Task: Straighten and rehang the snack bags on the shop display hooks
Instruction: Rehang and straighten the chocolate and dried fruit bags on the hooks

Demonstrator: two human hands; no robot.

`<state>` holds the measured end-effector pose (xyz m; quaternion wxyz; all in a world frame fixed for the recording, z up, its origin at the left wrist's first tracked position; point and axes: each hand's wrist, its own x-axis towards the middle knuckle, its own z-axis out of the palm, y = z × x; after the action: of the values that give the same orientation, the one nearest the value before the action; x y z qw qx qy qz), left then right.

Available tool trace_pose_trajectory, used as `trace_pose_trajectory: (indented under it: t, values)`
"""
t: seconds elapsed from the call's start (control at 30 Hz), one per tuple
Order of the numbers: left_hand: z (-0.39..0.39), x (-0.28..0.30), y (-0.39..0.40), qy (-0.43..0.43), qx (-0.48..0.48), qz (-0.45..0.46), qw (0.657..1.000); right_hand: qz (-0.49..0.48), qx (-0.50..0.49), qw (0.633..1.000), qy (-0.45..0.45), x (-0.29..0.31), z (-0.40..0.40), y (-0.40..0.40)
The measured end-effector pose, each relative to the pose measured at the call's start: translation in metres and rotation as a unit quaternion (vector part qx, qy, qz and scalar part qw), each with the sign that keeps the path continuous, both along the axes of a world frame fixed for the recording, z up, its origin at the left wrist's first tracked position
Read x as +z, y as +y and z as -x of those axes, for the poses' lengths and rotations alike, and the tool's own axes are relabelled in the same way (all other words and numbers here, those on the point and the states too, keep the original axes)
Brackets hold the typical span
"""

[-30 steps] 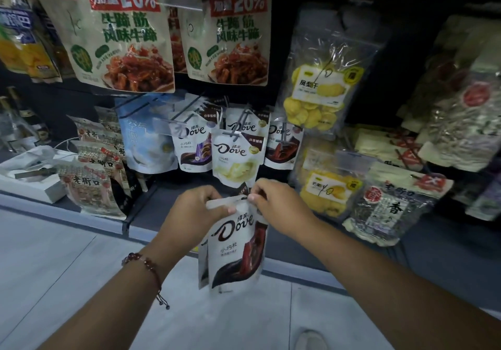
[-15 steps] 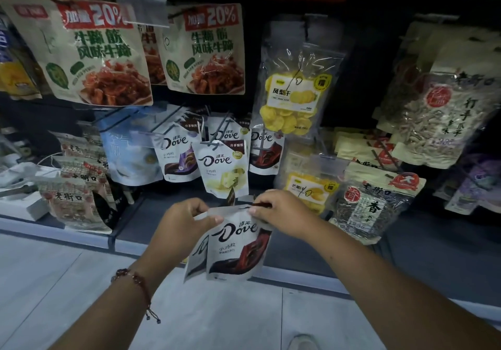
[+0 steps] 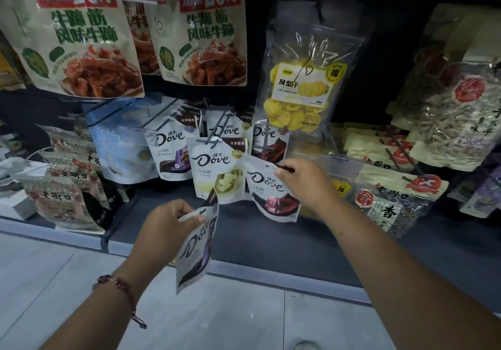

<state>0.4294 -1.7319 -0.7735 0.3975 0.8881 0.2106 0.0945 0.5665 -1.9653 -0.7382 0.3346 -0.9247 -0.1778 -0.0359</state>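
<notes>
White Dove pouches are pinched at their top edges, a purple one in the left hand below the hooks, a red one raised by the right hand toward the red-row hook; a missed hang-hole could drop it.

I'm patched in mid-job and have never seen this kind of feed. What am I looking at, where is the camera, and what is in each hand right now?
There is no machine here: the two arms belong to a person, and the single wide-angle camera sits on their head, looking forward and down at a shop display.

The left hand, with a beaded bracelet on its wrist, pinches the top of a purple Dove bag that hangs free above the floor. The right hand grips the top corner of a red Dove bag, raised toward the hooks.

Behind them, a yellow Dove bag hangs on a display hook. Beef tendon bags hang above, and a dried pineapple bag to the right.
</notes>
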Motion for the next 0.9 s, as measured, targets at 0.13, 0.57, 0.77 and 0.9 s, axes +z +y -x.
trace_pose_trajectory:
  t: [0.13,0.57,0.77,0.9]
  values:
    - [-0.008,-0.005,0.006,-0.001,0.009,0.003,1.000,-0.011,-0.027,0.999,-0.026,-0.003,-0.015,0.015]
    - [-0.018,-0.011,0.009,0.003,0.010,0.031,0.999,-0.049,-0.045,0.998,0.008,-0.005,-0.034,0.031]
    - [-0.017,-0.009,0.009,-0.009,0.000,0.027,1.000,-0.012,-0.113,0.992,-0.045,-0.013,-0.040,0.036]
    - [-0.012,-0.010,0.009,-0.008,0.001,0.029,1.000,0.019,-0.150,0.984,-0.092,-0.019,-0.049,0.045]
